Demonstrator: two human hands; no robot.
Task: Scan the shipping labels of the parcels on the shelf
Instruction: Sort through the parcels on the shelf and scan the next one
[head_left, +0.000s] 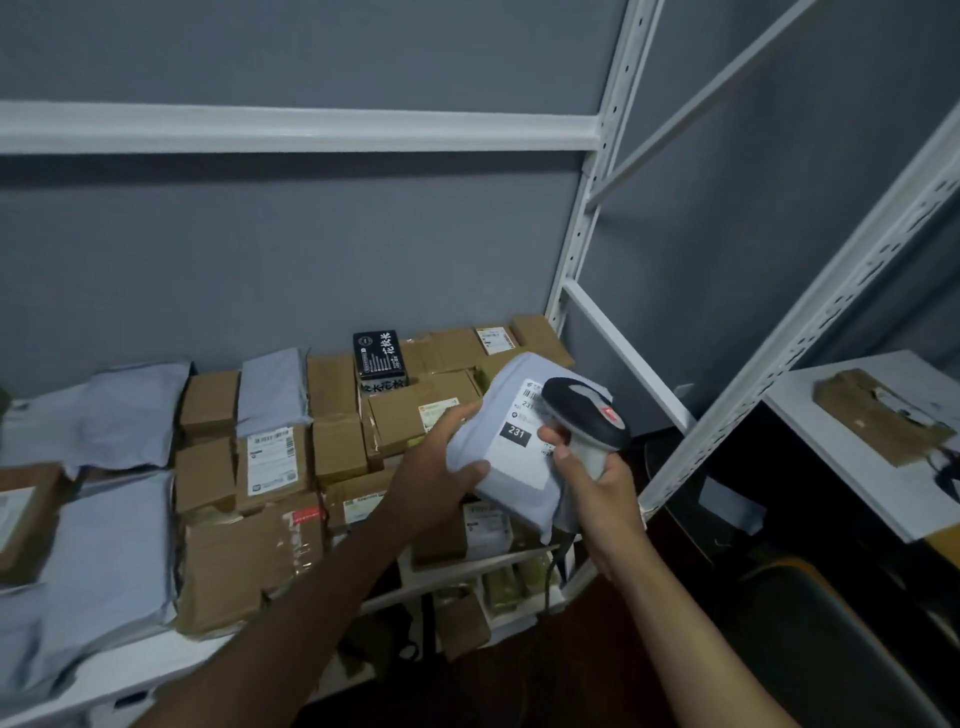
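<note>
Head view of a parcel shelf. The left hand (441, 457) grasps a grey poly-mailer parcel (511, 447), thumb on its front face and fingers curled behind its left edge, holding it raised above the right end of the white shelf (135, 670). The parcel's white shipping label (524, 441), bearing a black block printed "231", faces the camera. The right hand (597, 493) is wrapped around the pale handle of a barcode scanner (587, 415), whose dark head lies over the label's upper right corner, just beside or touching it; a cable hangs below the handle. On the shelf lie brown cardboard boxes (244, 561), several with white labels, grey mailers (98, 561) at left, and a black printed box (379, 353) at the back. A second shelf unit (857, 467) at right carries a flat brown package (883, 415).
</note>
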